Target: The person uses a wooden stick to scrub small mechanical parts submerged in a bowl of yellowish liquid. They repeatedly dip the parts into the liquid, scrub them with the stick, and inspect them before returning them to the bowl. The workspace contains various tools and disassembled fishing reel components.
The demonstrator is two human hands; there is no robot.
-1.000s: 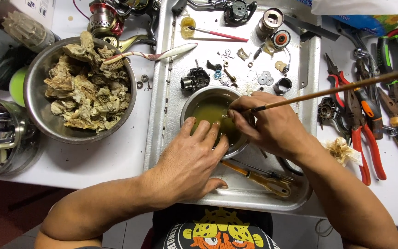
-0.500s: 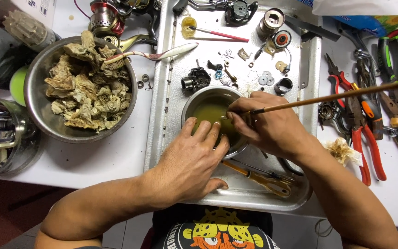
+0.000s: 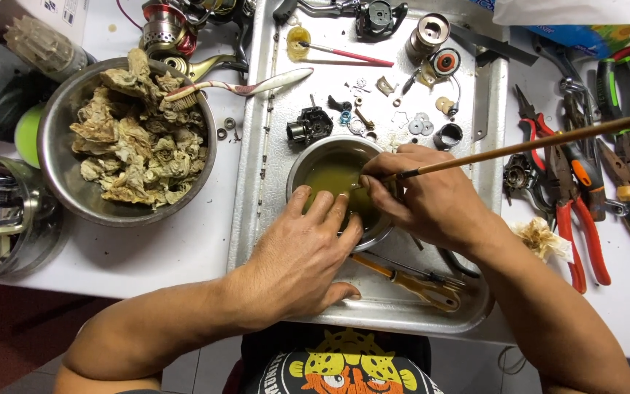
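On the white bench lies a metal tray [image 3: 257, 182], and in its middle a small steel bowl [image 3: 302, 162] of yellowish liquid. Both hands meet over it: the left hand [image 3: 297, 259] rests flat, fingers dipping at the rim; the right hand [image 3: 432, 201] pinches a thin brush [image 3: 534, 144], whose long handle slants up to the right. At top right lies a blue-and-yellow packet [image 3: 585, 33].
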